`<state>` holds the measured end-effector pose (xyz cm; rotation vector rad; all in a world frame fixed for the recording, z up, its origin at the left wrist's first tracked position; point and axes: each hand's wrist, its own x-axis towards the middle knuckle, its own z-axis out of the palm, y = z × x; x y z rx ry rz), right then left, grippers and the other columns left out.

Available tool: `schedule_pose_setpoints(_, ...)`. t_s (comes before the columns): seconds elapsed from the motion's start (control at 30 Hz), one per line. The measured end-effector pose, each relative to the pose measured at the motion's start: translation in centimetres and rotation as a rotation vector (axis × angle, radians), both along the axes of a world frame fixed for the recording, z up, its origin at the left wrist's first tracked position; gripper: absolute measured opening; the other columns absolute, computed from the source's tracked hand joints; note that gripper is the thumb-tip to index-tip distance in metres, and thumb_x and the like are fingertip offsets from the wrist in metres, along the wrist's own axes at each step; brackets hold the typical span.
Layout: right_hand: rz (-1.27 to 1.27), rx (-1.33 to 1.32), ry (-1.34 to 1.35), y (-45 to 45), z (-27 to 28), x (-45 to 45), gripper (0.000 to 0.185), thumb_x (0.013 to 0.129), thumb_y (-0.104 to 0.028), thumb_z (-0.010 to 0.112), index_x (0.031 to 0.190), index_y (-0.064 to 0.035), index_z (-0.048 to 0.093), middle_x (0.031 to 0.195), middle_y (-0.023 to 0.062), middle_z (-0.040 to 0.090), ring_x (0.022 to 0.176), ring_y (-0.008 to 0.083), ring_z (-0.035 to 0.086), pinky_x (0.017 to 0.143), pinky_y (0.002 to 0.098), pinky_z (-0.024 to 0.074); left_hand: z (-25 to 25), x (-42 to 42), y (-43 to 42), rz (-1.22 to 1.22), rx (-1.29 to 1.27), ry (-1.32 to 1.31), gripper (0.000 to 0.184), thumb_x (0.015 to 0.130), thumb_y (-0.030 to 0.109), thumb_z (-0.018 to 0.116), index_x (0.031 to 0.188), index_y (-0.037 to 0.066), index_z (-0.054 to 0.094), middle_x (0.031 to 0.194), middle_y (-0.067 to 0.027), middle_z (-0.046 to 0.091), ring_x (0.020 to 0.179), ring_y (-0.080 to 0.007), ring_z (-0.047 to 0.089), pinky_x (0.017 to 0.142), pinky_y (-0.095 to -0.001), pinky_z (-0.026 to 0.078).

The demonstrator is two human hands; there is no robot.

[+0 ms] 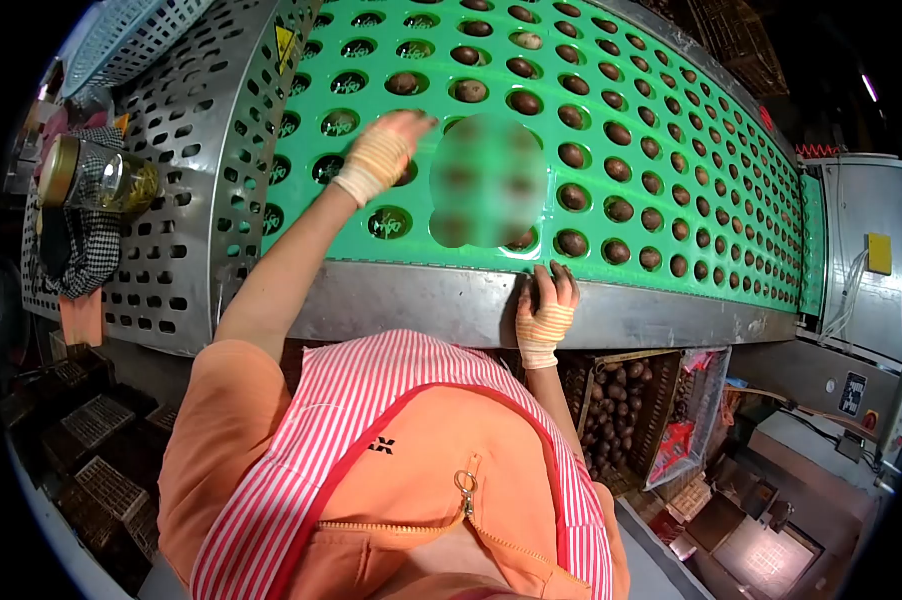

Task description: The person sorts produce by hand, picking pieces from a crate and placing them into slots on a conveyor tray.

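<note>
A green moulded sheet (pixel 491 85) with rows of round cups spreads before me, many cups holding a dark brown egg-shaped piece (pixel 571 242). My left hand (pixel 383 155), in a striped fingerless wrap, reaches over the left rows with its fingers stretched rightward; nothing shows in them. Cups near it on the left, such as one lettered cup (pixel 389 222), hold no brown piece. My right hand (pixel 548 312), wrapped likewise, lies with fingers extended against the metal front edge (pixel 411 300), just below the sheet. A blurred patch hides several cups between the hands.
A perforated metal cover (pixel 181 190) with a warning label borders the sheet on the left. Near it are a glass jar (pixel 106 175) and a blue basket (pixel 131 40). A crate of brown pieces (pixel 616 410) stands below at right. A grey machine housing (pixel 861 230) bounds the far right.
</note>
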<state>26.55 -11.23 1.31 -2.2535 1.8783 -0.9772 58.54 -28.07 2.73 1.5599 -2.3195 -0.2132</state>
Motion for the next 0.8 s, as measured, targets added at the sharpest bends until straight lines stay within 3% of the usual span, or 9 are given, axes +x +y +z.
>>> schedule_pose_setpoints(0.03, -0.032, -0.011, -0.008, -0.1, -0.4, 0.0, 0.034, 0.083, -0.01, 0.068, 0.116, -0.008, 0.063, 0.125, 0.0161, 0.057, 0.118, 0.0388, 0.049, 0.1, 0.0497, 0.0409, -0.5, 0.7, -1.1, 0.109, -0.12, 0.104, 0.05, 0.085, 0.007, 0.056, 0.134, 0.011, 0.053, 0.13, -0.0156, 0.055, 0.12, -0.0352, 0.051, 0.103, -0.0445, 0.043)
schedule_pose_setpoints(0.1, -0.079, -0.008, -0.025, -0.3, -0.5, 0.1, 0.032, 0.082, -0.01, 0.068, 0.114, -0.0075, 0.064, 0.124, 0.0168, 0.057, 0.118, 0.0386, 0.05, 0.101, 0.0494, 0.041, 0.1, 1.5, -3.8, 0.422, 0.02, 0.235, 0.046, 0.088, 0.008, 0.056, 0.133, 0.013, 0.054, 0.132, -0.0165, 0.055, 0.122, -0.0362, 0.05, 0.103, -0.0459, 0.043)
schedule_pose_setpoints(0.2, -0.112, -0.01, -0.036, -0.3, -0.5, 0.1, 0.03, 0.082, -0.01, 0.069, 0.111, -0.0067, 0.065, 0.123, 0.0173, 0.058, 0.116, 0.0384, 0.051, 0.1, 0.0486, 0.0417, -3.4, 2.9, -7.9, 0.49, 0.063, 0.257, 0.043, 0.088, 0.008, 0.057, 0.131, 0.015, 0.057, 0.136, -0.015, 0.053, 0.125, -0.0366, 0.048, 0.104, -0.0466, 0.043)
schedule_pose_setpoints(0.33, -0.135, -0.011, -0.068, -0.3, -0.9, 0.1, 0.03, 0.082, -0.011, 0.069, 0.111, -0.0096, 0.065, 0.123, 0.014, 0.059, 0.115, 0.0365, 0.051, 0.099, 0.0472, 0.0414, -2.4, 4.2, -8.9, 0.369, 0.316, 0.11, 0.048, 0.089, 0.008, 0.055, 0.135, 0.02, 0.052, 0.143, -0.0112, 0.048, 0.129, -0.0368, 0.045, 0.106, -0.0483, 0.04)
schedule_pose_setpoints(0.47, -0.116, -0.018, -0.108, -0.5, -1.0, 0.0, 0.03, 0.081, -0.01, 0.069, 0.111, -0.009, 0.065, 0.121, 0.0149, 0.059, 0.114, 0.0376, 0.051, 0.098, 0.0475, 0.0419, -3.0, 1.4, -6.9, 0.398, -0.032, -0.065, 0.048, 0.091, 0.016, 0.052, 0.138, 0.021, 0.05, 0.147, -0.0066, 0.042, 0.135, -0.0303, 0.039, 0.107, -0.0501, 0.037)
schedule_pose_setpoints(0.6, -0.107, -0.078, -0.066, -0.3, -1.3, 0.0, 0.037, 0.071, -0.006, 0.066, 0.108, -0.0046, 0.063, 0.116, 0.0224, 0.058, 0.111, 0.0394, 0.054, 0.094, 0.0501, 0.0437, 0.3, -6.6, 0.0, 0.104, 0.025, -0.039, 0.069, 0.085, 0.045, 0.063, 0.146, 0.02, 0.042, 0.146, -0.017, 0.04, 0.132, -0.0396, 0.04, 0.105, -0.0529, 0.037)
schedule_pose_setpoints(0.63, -0.126, 0.152, -0.08, -0.6, 1.1, 0.2, 0.03, 0.071, -0.009, 0.065, 0.101, -0.0048, 0.063, 0.113, 0.0213, 0.06, 0.106, 0.0383, 0.056, 0.092, 0.0511, 0.0438, -0.1, -7.7, 1.7, -0.008, 0.082, -0.061, 0.071, 0.084, 0.049, 0.063, 0.147, 0.021, 0.041, 0.147, -0.0186, 0.04, 0.132, -0.042, 0.04, 0.105, -0.0551, 0.036)
schedule_pose_setpoints(0.7, -0.112, -0.034, -0.146, -0.5, 0.1, 0.0, 0.025, 0.073, -0.011, 0.065, 0.098, -0.0065, 0.062, 0.108, 0.0174, 0.061, 0.103, 0.0378, 0.057, 0.091, 0.0498, 0.0446, -2.3, -9.8, 4.5, -0.048, -0.01, -0.407, 0.071, 0.085, 0.051, 0.061, 0.147, 0.024, 0.04, 0.15, -0.0175, 0.037, 0.133, -0.0443, 0.038, 0.105, -0.0598, 0.033)
schedule_pose_setpoints(0.8, -0.131, -0.103, -0.224, -0.3, -1.2, 0.1, 0.028, 0.073, -0.011, 0.067, 0.101, -0.009, 0.062, 0.112, 0.0152, 0.058, 0.108, 0.0369, 0.054, 0.091, 0.0492, 0.0447, -6.2, -8.5, 3.8, -0.044, -0.12, -0.369, 0.069, 0.087, 0.055, 0.057, 0.148, 0.027, 0.039, 0.153, -0.0148, 0.033, 0.136, -0.045, 0.034, 0.107, -0.0622, 0.029)
